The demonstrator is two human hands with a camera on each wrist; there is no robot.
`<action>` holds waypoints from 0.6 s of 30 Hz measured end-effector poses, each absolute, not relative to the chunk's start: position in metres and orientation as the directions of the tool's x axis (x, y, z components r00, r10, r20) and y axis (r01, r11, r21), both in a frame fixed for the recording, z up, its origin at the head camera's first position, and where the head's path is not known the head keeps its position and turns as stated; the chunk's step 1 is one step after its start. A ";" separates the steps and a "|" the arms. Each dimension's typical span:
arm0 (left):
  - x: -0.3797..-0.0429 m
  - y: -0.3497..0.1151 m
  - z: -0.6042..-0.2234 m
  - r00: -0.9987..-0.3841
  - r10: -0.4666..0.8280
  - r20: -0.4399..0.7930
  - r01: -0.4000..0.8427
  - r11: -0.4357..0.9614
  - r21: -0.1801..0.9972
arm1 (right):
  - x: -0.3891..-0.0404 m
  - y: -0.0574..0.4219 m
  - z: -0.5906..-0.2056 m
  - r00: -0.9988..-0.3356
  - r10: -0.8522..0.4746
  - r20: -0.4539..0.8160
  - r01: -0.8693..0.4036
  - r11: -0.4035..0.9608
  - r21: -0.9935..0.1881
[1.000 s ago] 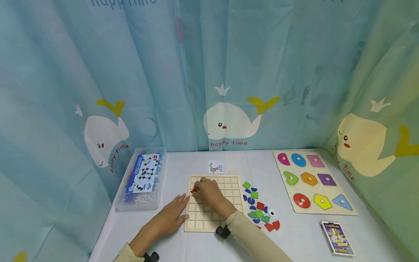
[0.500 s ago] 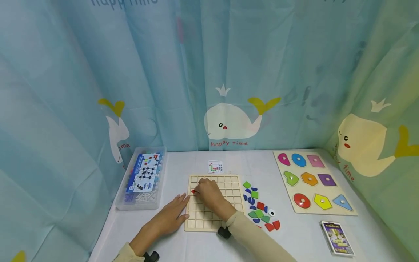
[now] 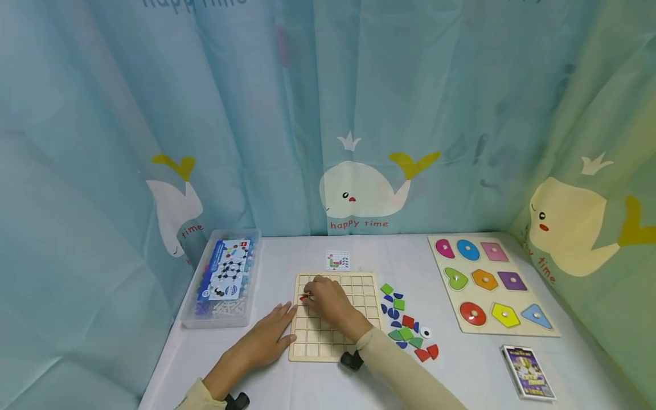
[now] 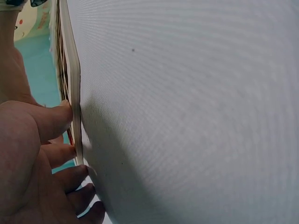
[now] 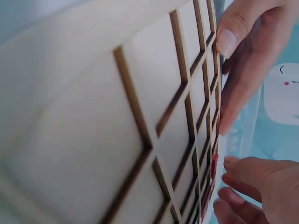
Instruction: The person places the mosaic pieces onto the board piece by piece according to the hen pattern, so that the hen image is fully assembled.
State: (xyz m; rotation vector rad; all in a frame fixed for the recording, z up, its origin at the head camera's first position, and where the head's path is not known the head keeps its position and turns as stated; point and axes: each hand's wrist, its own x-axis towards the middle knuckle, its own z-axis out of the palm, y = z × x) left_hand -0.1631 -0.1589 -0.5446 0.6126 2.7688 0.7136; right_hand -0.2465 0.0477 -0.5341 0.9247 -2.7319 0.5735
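**My right fingertips met a red piece on the gridded board**

My right hand reached across the wooden gridded board, thumb and fingers bent and drawn in close about the red piece. I could not tell whether they were pinching it or only touching it. The red piece was near the board's left edge, in the upper half; whether it sat down inside a cell I could not tell either. My left hand lay palm down with its fingers extended and its thumb held away from them, the fingertips touching the left edge of the board.

Just right of the board, loose shapes lay scattered on the white tablecloth: green squares, blue half-rounds, a red square, a white disc with a black dot and, lowest, two red quarter-rounds. A small printed card lay just beyond the board's far edge. A clear plastic box stood to my left. Well to my right were a shape puzzle with knobbed pieces and, nearer me, a purple card pack. A whale-print curtain hung behind.
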 end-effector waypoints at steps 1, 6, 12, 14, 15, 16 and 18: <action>-0.163 -0.159 -0.544 -0.889 0.445 -0.103 0.339 0.795 0.503 | -0.247 0.047 -0.535 -0.784 -0.541 0.303 -0.618 0.726 -0.302; -0.164 -0.159 -0.544 -0.888 0.448 -0.106 0.340 0.792 0.507 | -0.248 0.044 -0.538 -0.793 -0.544 0.274 -0.608 0.732 -0.306; -0.164 -0.159 -0.545 -0.892 0.437 -0.117 0.327 0.802 0.500 | -0.248 0.044 -0.537 -0.793 -0.541 0.279 -0.607 0.739 -0.291; -0.164 -0.160 -0.546 -0.893 0.434 -0.118 0.325 0.803 0.500 | -0.248 0.044 -0.535 -0.791 -0.545 0.277 -0.610 0.735 -0.296; -0.164 -0.160 -0.546 -0.893 0.434 -0.119 0.324 0.803 0.500 | -0.248 0.044 -0.535 -0.791 -0.546 0.275 -0.610 0.733 -0.299; -0.164 -0.160 -0.546 -0.893 0.434 -0.120 0.323 0.804 0.500 | -0.249 0.044 -0.534 -0.792 -0.547 0.270 -0.609 0.733 -0.303; -0.164 -0.160 -0.545 -0.893 0.433 -0.121 0.321 0.803 0.502 | -0.249 0.044 -0.534 -0.797 -0.545 0.261 -0.604 0.734 -0.310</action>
